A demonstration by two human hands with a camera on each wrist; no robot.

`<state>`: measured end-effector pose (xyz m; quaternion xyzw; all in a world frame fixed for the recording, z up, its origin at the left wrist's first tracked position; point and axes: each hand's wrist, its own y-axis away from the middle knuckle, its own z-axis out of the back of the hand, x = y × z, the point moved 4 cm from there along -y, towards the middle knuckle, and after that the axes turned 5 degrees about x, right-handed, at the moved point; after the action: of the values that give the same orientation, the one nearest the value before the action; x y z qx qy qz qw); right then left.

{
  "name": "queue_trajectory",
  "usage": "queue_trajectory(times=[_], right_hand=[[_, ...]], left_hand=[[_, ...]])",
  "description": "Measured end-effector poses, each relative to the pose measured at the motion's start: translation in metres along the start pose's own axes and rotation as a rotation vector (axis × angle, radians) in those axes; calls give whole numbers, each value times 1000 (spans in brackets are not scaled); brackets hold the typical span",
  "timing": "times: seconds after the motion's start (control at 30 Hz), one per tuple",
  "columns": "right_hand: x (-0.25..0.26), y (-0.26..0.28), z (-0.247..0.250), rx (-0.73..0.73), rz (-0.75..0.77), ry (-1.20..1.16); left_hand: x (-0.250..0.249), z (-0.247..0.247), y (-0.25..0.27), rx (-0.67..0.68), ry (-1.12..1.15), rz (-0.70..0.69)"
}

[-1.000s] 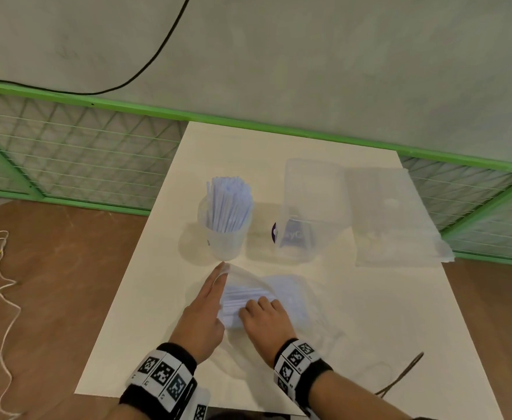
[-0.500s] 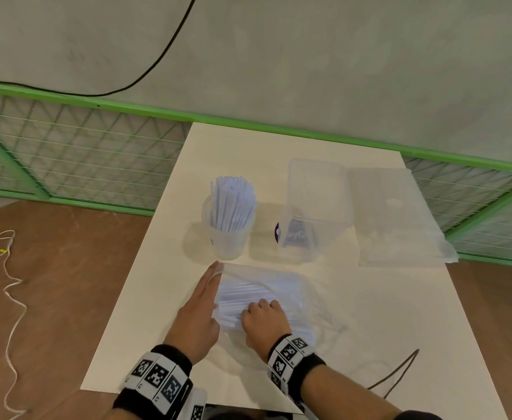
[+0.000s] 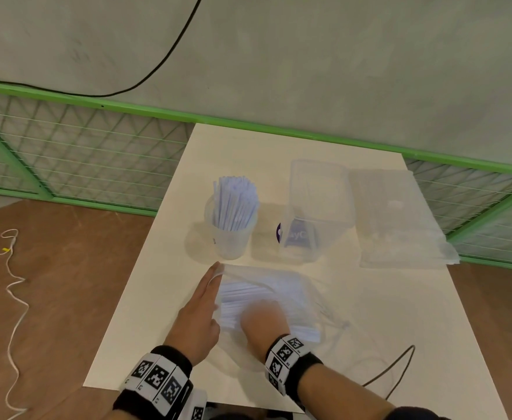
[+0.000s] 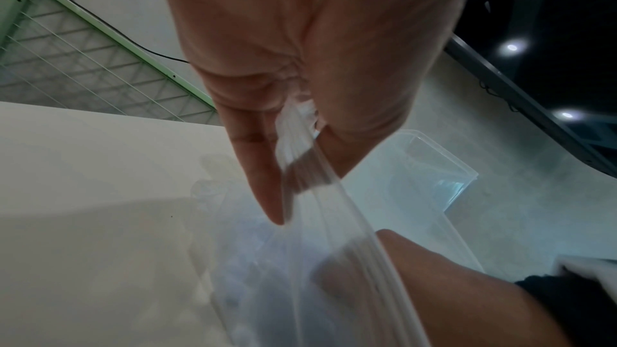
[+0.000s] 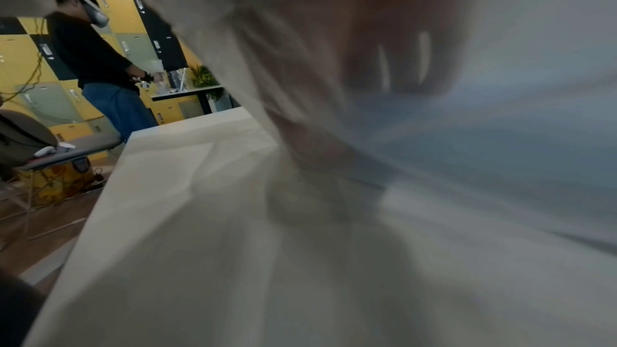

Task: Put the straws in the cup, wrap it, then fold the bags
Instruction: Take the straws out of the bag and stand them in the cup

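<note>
A clear plastic cup (image 3: 232, 241) stands upright mid-table, packed with white straws (image 3: 233, 204). In front of it lies a clear bag (image 3: 282, 283) with more white straws (image 3: 233, 298) inside. My left hand (image 3: 215, 274) holds the bag's left edge; in the left wrist view, thumb and fingers of the left hand (image 4: 293, 157) pinch the bag's rim (image 4: 320, 194). My right hand (image 3: 262, 319) is inside the bag, fingers curled on the straws and blurred. In the right wrist view, white strips show between the curled fingers (image 5: 400, 62).
A clear lidded container (image 3: 318, 192) with a purple label stands right of the cup. A flat stack of clear bags (image 3: 400, 225) lies at the table's right side. A dark cable (image 3: 394, 368) crosses the near right of the white table (image 3: 415, 313). A green mesh fence runs behind.
The bag's top film has spread wider over the straws. My right hand, sharp before, now blurs with motion inside the bag. The left hand keeps its hold on the edge.
</note>
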<state>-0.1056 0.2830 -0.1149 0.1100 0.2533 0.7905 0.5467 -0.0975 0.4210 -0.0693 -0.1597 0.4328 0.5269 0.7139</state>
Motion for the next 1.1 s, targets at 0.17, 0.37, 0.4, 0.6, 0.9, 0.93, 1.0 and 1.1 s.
queue_trajectory(times=[0.17, 0.37, 0.4, 0.6, 0.9, 0.93, 1.0, 1.1], right_hand=[[-1, 2, 1, -28, 13, -25], [-3, 5, 1, -58, 25, -74], [-4, 5, 1, -52, 25, -67], [-3, 3, -1, -17, 22, -20], [-28, 13, 2, -80, 25, -341], [-35, 15, 4, -79, 18, -452], [-47, 20, 11, -119, 29, -645], [-59, 31, 30, -223, 67, -891]], left_hand=[[-2, 0, 2, -2, -14, -2], [0, 0, 3, 6, -1, 0], [0, -1, 2, 7, -2, 0], [-1, 0, 2, 2, -17, 8], [-2, 5, 0, -4, -12, 26], [-2, 6, 0, -8, -11, 22], [0, 6, -2, -12, -11, 14], [0, 5, -3, -10, -9, 16]])
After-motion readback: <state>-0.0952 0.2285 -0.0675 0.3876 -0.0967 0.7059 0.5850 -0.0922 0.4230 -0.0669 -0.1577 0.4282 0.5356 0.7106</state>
